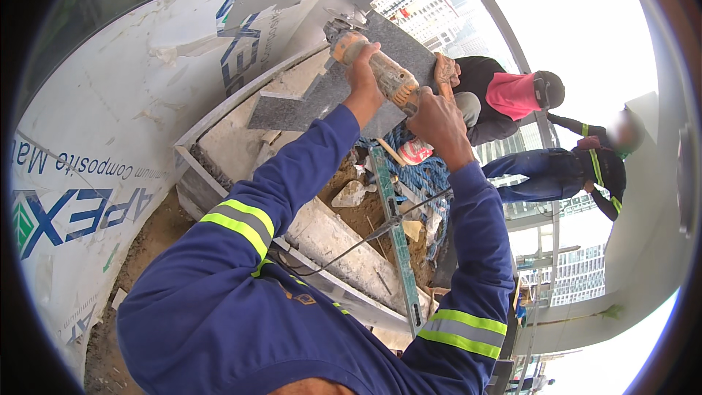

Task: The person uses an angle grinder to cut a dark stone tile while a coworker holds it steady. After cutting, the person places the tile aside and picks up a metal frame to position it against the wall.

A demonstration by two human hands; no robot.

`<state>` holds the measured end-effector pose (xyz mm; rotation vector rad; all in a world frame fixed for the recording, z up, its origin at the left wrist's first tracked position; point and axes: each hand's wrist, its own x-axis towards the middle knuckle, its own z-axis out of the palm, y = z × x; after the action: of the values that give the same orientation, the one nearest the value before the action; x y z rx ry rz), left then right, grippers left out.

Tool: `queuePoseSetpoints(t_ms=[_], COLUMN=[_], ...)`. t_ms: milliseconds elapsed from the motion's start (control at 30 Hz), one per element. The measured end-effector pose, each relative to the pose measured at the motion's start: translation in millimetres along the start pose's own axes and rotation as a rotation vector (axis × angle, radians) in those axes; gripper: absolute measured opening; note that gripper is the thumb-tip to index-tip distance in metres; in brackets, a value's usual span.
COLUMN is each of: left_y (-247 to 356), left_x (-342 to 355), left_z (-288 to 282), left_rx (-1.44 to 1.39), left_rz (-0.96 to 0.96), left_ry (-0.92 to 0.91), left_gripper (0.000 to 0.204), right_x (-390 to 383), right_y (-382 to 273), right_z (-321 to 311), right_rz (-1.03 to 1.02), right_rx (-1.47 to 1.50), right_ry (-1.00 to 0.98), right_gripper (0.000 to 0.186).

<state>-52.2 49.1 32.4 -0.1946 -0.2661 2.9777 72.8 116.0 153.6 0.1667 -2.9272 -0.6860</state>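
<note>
My left hand (363, 77) is closed round the front part of a dusty orange angle grinder (387, 72), whose head sits over a dark grey speckled stone slab (289, 111). My right hand (437, 118) is closed on the rear of the grinder's body, near the slab's right side. A black cord runs down across a long teal metal bar (396, 241). A crouching co-worker in black with a pink cloth has a hand (444, 69) at the slab's right edge, just beyond my right hand.
A pale ledge (322, 245) borders rubble and sand, with blue rope (431, 190) and a red-white container (414, 151). At left stands a large printed white panel (88, 102). Another person (592, 164) in a reflective vest stands at right by the glazing, with tall buildings outside.
</note>
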Motion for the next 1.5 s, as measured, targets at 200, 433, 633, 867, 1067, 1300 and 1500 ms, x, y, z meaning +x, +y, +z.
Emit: queuePoseSetpoints(t_ms=[200,433,633,867,1067,1300,1500], left_y=[-1.1,1.6,6.3,8.3,7.9,13.5,20.2], left_x=[5.9,12.0,6.3,14.3,7.7,7.0,13.0], left_z=[-1.6,6.3,11.1,6.6,8.3,11.8,14.7], left_rx=[-0.019,-0.023,-0.02,0.032,0.01,0.051,0.123], left_rz=[-0.005,0.019,-0.012,0.014,-0.003,-0.025,0.007], left_ry=[-0.04,-0.065,-0.113,-0.014,-0.026,-0.023,0.05], left_gripper=[0.046,0.044,0.043,0.045,0.05,0.051,0.051], right_x=[1.7,8.2,9.8,12.4,8.1,8.6,8.3], right_y=[-1.1,-1.4,-4.9,-3.8,-6.3,-3.0,-15.4], right_z=[-9.4,-15.9,-18.0,-11.6,-11.0,-8.9,-13.4], right_rz=[-0.005,0.021,0.034,-0.02,0.012,0.03,0.053], right_rx=[-0.016,-0.012,-0.021,0.016,0.006,0.071,0.128], right_ry=[-0.012,-0.006,-0.024,-0.021,-0.002,-0.031,-0.064], right_gripper=[0.023,0.035,0.035,0.027,0.028,0.028,0.03])
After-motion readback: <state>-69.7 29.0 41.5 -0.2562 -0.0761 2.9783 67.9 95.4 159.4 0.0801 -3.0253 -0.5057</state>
